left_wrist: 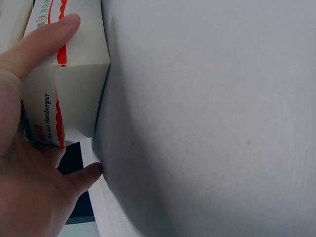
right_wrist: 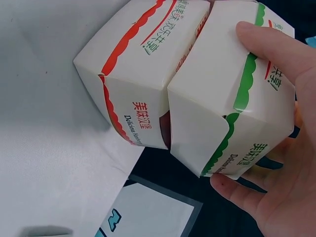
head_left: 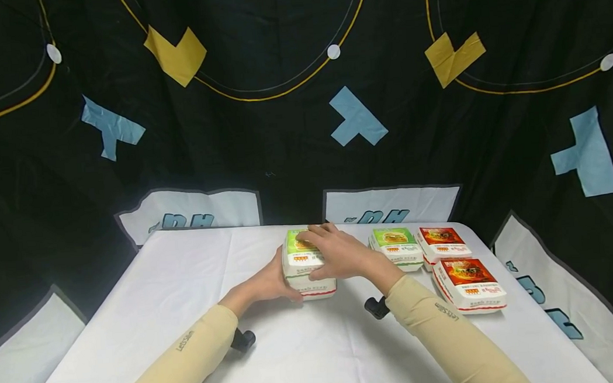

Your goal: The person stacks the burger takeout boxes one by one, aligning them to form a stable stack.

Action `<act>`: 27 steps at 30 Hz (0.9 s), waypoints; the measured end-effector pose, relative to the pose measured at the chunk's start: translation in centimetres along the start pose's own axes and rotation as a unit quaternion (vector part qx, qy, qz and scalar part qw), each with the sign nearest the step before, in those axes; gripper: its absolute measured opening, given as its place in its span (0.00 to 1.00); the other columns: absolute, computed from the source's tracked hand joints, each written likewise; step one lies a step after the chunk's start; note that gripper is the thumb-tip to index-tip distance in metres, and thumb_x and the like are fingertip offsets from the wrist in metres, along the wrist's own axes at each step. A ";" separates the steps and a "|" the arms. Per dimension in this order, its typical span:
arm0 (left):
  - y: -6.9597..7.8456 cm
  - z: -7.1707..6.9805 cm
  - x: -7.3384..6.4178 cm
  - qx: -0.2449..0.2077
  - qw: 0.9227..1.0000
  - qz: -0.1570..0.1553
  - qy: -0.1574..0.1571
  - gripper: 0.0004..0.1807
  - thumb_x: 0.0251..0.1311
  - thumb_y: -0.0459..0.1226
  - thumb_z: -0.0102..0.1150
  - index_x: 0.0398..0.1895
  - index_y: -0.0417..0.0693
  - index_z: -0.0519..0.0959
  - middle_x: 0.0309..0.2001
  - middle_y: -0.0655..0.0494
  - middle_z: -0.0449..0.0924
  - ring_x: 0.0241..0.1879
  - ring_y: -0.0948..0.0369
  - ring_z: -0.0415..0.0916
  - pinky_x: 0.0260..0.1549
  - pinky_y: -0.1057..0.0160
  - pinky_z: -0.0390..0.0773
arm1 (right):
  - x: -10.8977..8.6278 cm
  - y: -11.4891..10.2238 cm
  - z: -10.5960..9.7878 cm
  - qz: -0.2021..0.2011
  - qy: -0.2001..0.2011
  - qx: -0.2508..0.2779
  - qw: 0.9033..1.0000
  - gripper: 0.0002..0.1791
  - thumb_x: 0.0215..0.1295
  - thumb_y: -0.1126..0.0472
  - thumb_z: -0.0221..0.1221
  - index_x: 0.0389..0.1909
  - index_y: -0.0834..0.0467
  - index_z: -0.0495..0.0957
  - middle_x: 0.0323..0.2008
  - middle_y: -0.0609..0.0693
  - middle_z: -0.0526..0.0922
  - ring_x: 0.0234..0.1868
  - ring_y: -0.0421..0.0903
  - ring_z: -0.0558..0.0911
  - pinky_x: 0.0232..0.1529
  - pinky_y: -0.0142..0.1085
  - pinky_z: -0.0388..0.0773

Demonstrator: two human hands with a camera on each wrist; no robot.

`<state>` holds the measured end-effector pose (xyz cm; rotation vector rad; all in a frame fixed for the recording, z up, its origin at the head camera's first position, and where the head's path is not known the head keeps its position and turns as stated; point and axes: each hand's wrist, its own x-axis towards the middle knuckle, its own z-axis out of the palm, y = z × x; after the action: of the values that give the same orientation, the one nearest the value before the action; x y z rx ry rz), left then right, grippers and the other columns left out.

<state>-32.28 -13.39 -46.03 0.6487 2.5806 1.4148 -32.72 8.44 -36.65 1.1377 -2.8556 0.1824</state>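
Note:
Two paper hamburger boxes stand stacked at the middle of the table. On top is the green-trimmed hamburger box (head_left: 297, 261); beneath it lies the red-trimmed hamburger box (left_wrist: 81, 42). My left hand (head_left: 264, 281) holds the lower box from its left side, thumb across the near face in the left wrist view. With thumb and fingers on opposite sides, my right hand (head_left: 344, 252) grips the upper box. In the right wrist view the green-trimmed box sits against the red-trimmed one, slightly out of line with it.
On the right of the white table (head_left: 135, 319) are another green hamburger box (head_left: 402, 257) and two red hamburger boxes, one farther back (head_left: 444, 247) and one nearer (head_left: 476, 292). A black curtain (head_left: 282, 146) hangs behind the table.

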 end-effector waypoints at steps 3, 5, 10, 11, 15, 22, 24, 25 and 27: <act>0.1 -0.1 0.0 -0.003 1.000 0.002 0.000 0.74 0.30 0.32 0.86 0.78 0.55 0.41 0.71 0.53 0.60 0.70 0.54 0.63 0.72 0.45 0.58 | 0.1 0.0 -0.1 -0.003 0.001 -0.002 1.000 0.46 0.54 0.38 0.71 0.73 0.37 0.62 0.74 0.46 0.64 0.68 0.50 0.66 0.55 0.44 0.76; -0.1 -0.1 0.0 -0.004 1.000 0.002 0.001 0.73 0.30 0.32 0.86 0.77 0.54 0.42 0.70 0.53 0.61 0.70 0.54 0.64 0.72 0.44 0.59 | 0.1 -0.1 -0.1 -0.004 0.003 -0.002 1.000 0.46 0.54 0.37 0.71 0.73 0.37 0.62 0.74 0.45 0.64 0.68 0.50 0.66 0.55 0.44 0.76; -0.1 -0.1 0.1 -0.004 1.000 -0.004 0.002 0.72 0.30 0.33 0.86 0.76 0.56 0.44 0.69 0.54 0.61 0.68 0.55 0.66 0.71 0.45 0.61 | 0.2 -0.2 0.0 -0.005 0.006 -0.006 1.000 0.46 0.54 0.37 0.71 0.73 0.38 0.63 0.72 0.44 0.65 0.68 0.50 0.66 0.55 0.44 0.76; -0.1 -0.1 0.1 -0.004 1.000 -0.006 0.001 0.71 0.30 0.33 0.86 0.76 0.56 0.44 0.69 0.54 0.61 0.68 0.55 0.65 0.71 0.45 0.61 | 0.2 -0.1 0.0 -0.005 0.007 -0.007 1.000 0.46 0.54 0.37 0.71 0.73 0.38 0.63 0.72 0.44 0.65 0.67 0.50 0.66 0.55 0.44 0.76; 0.0 -0.3 0.1 -0.011 1.000 -0.006 -0.007 0.72 0.30 0.33 0.86 0.76 0.54 0.43 0.70 0.51 0.60 0.69 0.53 0.64 0.72 0.44 0.59 | 0.2 -0.1 0.1 -0.004 0.008 -0.006 1.000 0.46 0.54 0.36 0.70 0.73 0.38 0.63 0.72 0.45 0.66 0.68 0.50 0.66 0.55 0.45 0.77; -0.2 -0.6 0.3 -0.025 0.999 -0.005 -0.028 0.70 0.34 0.35 0.85 0.77 0.50 0.42 0.71 0.48 0.59 0.70 0.51 0.63 0.72 0.42 0.57 | 0.1 -0.1 0.2 -0.003 0.005 -0.008 1.000 0.46 0.54 0.36 0.70 0.73 0.38 0.62 0.72 0.46 0.66 0.67 0.50 0.66 0.55 0.45 0.77; -0.2 -0.7 0.3 -0.023 0.999 -0.003 -0.032 0.70 0.35 0.36 0.85 0.77 0.50 0.42 0.71 0.49 0.60 0.70 0.51 0.63 0.72 0.43 0.58 | 0.0 -0.1 0.2 -0.003 0.005 -0.008 1.000 0.46 0.54 0.36 0.70 0.73 0.38 0.63 0.71 0.46 0.66 0.67 0.50 0.66 0.55 0.45 0.77; -0.2 -0.7 0.3 -0.025 0.999 0.002 -0.032 0.70 0.35 0.37 0.85 0.77 0.50 0.42 0.71 0.48 0.60 0.70 0.51 0.64 0.72 0.43 0.58 | 0.0 -0.1 0.2 -0.002 0.006 -0.008 1.000 0.46 0.54 0.36 0.70 0.73 0.38 0.63 0.72 0.46 0.66 0.67 0.50 0.66 0.55 0.45 0.77; -0.1 -0.9 0.3 -0.030 0.999 0.008 -0.031 0.71 0.36 0.36 0.85 0.78 0.50 0.41 0.70 0.49 0.62 0.69 0.51 0.64 0.71 0.44 0.59 | 0.1 -0.1 0.2 -0.002 0.004 -0.008 1.000 0.46 0.54 0.36 0.71 0.73 0.38 0.62 0.72 0.46 0.66 0.68 0.51 0.66 0.55 0.45 0.77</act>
<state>-32.89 -13.99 -45.64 0.6951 2.4808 1.4477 -32.70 8.32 -36.79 1.1360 -2.8431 0.1625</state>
